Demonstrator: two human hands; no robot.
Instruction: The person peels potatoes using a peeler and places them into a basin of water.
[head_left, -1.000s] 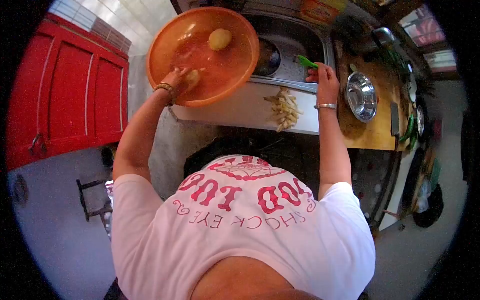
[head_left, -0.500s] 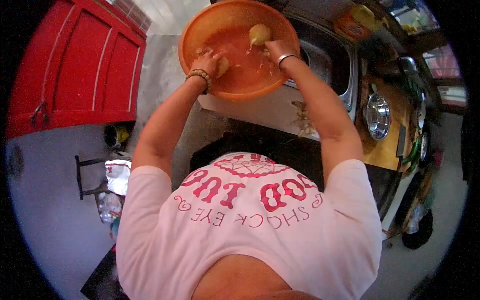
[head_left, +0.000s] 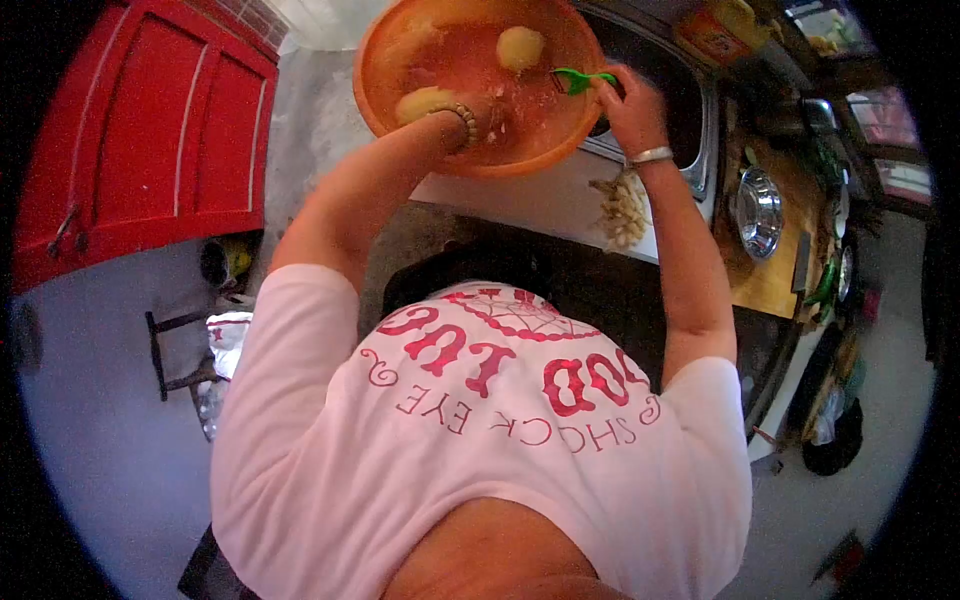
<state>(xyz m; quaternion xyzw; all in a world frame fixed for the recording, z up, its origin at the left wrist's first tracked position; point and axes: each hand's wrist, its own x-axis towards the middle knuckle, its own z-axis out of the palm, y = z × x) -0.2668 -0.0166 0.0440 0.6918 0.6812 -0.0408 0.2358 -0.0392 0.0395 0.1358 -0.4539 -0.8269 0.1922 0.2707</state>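
Note:
An orange basin [head_left: 375, 85] stands at the top of the view. Two pale, peeled-looking potatoes lie in it: one potato [head_left: 520, 48] at the far side, another potato [head_left: 424, 102] at the near left beside my left wrist. My left hand [head_left: 487, 112] reaches down inside the basin, its fingers blurred and hard to make out. At the basin's right rim, my right hand [head_left: 636, 112] is closed around a green peeler [head_left: 582, 80], whose head points left over the basin. Small pale bits show in the basin near my left hand.
Right of the basin is a metal sink [head_left: 692, 165]. A pale knobby clump [head_left: 622, 210] lies on the white counter edge below my right wrist. Farther right, a shiny metal bowl [head_left: 758, 213] sits on a wooden board [head_left: 765, 285]. A red cabinet [head_left: 145, 130] stands at left.
My left hand has moved right across the basin, off the near-left potato. My right hand has drawn right, away from the far potato to the rim, and the green peeler now shows plainly.

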